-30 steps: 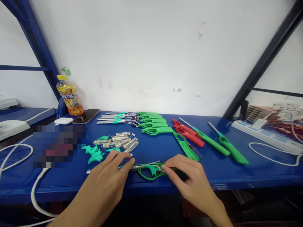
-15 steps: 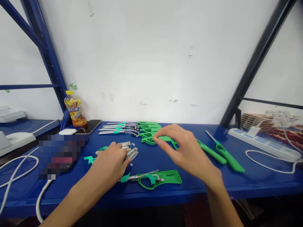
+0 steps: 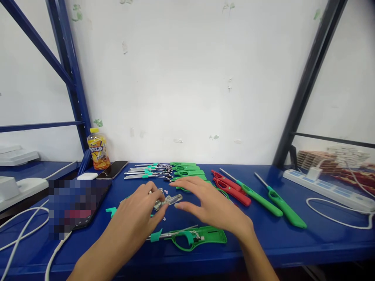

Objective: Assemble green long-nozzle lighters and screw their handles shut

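Note:
My left hand (image 3: 142,208) pinches a clear lighter fuel tank (image 3: 175,199) between thumb and fingers, over a few similar tanks that it partly covers. Just right of the tank's end is my right hand (image 3: 212,203), thumb and fingers apart and nothing between them. Nearer the front edge lies an opened lighter: a green shell half (image 3: 215,235) with metal tube, trigger and wiring inside. Tiny pale clips (image 3: 164,219) are scattered beside my left thumb. A teal plastic piece (image 3: 110,211) shows left of that hand.
Metal lighter tubes (image 3: 140,169) and green shell halves (image 3: 187,172) line the back. Red handle parts (image 3: 234,192) and two whole green lighters (image 3: 260,199) lie right. A power strip (image 3: 325,191), phone (image 3: 113,170), drink bottle (image 3: 99,152) and loose cables border the blue table (image 3: 281,246).
My left hand has raised one end of a clear fuel tank toward the right. The right hand has moved left and lower, close to it, uncovering red handles. The camera view has tilted up.

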Demonstrator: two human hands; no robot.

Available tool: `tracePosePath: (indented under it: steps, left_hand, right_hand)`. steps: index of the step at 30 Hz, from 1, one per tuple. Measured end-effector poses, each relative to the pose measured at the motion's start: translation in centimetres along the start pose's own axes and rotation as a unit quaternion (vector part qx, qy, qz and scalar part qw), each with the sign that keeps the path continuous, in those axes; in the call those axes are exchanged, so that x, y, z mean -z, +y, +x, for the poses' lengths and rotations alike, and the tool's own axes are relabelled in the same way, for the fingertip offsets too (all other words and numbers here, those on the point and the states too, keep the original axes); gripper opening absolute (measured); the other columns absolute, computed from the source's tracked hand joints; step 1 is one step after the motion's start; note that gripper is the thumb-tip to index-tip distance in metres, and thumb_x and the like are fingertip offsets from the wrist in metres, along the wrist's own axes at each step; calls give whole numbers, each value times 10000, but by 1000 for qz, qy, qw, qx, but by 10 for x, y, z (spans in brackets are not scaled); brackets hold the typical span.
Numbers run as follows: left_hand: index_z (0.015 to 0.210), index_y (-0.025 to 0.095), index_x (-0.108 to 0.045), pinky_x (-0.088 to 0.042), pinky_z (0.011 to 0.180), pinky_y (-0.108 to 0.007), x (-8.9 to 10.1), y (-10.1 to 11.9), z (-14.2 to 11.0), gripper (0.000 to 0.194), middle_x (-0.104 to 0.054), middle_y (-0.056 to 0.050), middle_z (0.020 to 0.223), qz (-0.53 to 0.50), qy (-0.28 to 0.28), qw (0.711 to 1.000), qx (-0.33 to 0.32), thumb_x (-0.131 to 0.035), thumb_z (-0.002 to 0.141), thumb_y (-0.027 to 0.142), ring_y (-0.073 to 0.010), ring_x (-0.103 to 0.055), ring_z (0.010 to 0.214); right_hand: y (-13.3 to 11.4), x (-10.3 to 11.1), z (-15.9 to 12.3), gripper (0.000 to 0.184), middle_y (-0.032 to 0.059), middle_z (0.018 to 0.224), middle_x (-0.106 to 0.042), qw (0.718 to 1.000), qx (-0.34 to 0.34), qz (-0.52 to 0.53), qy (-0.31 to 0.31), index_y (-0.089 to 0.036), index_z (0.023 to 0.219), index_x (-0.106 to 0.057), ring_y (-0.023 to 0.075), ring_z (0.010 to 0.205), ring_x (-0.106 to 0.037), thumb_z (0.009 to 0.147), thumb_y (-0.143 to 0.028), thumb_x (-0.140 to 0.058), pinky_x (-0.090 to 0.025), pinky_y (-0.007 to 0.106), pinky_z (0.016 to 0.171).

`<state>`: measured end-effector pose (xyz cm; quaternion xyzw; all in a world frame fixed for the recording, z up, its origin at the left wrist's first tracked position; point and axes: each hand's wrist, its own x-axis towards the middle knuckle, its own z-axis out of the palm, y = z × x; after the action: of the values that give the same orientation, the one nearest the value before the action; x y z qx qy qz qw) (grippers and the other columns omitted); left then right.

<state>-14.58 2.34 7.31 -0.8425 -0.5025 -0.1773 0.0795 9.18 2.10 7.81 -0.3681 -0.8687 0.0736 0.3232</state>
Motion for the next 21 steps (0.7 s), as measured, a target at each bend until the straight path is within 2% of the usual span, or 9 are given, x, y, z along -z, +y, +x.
tracePosePath:
  steps: [4, 9, 11, 14, 17, 19, 21]
  left_hand:
    - [1048, 217, -742, -486, 734, -325, 0, 6, 0, 165, -662, -49, 1062, -83, 14, 996, -41, -580, 1017, 208, -213, -682, 870]
    - [1105, 249, -757, -468, 713, -320, -10, 5, 6, 160, -661, -39, 1105, -105, 1, 994, -45, -623, 1023, 273, -208, -679, 851]
    - [1167, 261, -744, -476, 714, -323, -14, 0, 8, 186, -659, -40, 1151, -102, -9, 994, -40, -616, 1037, 298, -202, -683, 829]
    - [1319, 255, -689, -491, 745, -349, -17, -10, 7, 298, -673, -61, 1164, -89, -30, 995, -32, -630, 1027, 273, -237, -702, 856]
    - [1229, 252, -733, -489, 770, -349, -17, -19, 6, 264, -713, -59, 1100, -74, -67, 994, -38, -645, 990, 183, -278, -721, 950]
    - [1104, 259, -767, -489, 789, -336, -18, -21, 6, 192, -734, -47, 1083, -71, -94, 992, -48, -646, 986, 167, -274, -727, 991]
    - [1060, 268, -776, -493, 806, -329, -20, -21, 7, 176, -746, -38, 1084, -69, -118, 989, -53, -645, 991, 173, -265, -731, 1003]
  right_hand:
    - [-3, -2, 2, 359, -15, 1341, -757, 999, 17, 11, -50, -361, 1443, -633, 190, 1237, -693, 1086, -342, -600, -564, 383, 1064]
    - [0, 2, 3, 271, 12, 1222, -807, 997, 6, 2, -74, -291, 1332, -715, 207, 1105, -746, 1085, -295, -603, -575, 351, 942]
    - [4, 2, 2, 286, 16, 1211, -810, 997, -1, -8, -76, -294, 1352, -704, 218, 1094, -750, 1081, -295, -610, -575, 361, 936]
    - [10, 0, 0, 360, 35, 1302, -782, 997, -19, -29, -62, -295, 1438, -643, 248, 1182, -727, 1080, -271, -607, -561, 425, 1016]
    - [14, -2, -1, 363, 65, 1368, -752, 997, -39, -52, -47, -272, 1440, -635, 284, 1258, -699, 1081, -242, -592, -539, 494, 1076]
    - [15, -2, 0, 351, 69, 1357, -757, 996, -47, -62, -43, -272, 1426, -642, 293, 1255, -703, 1082, -230, -584, -543, 513, 1075]
    - [14, -1, 1, 341, 60, 1336, -767, 996, -49, -66, -44, -282, 1411, -649, 286, 1238, -714, 1081, -228, -586, -553, 501, 1065]
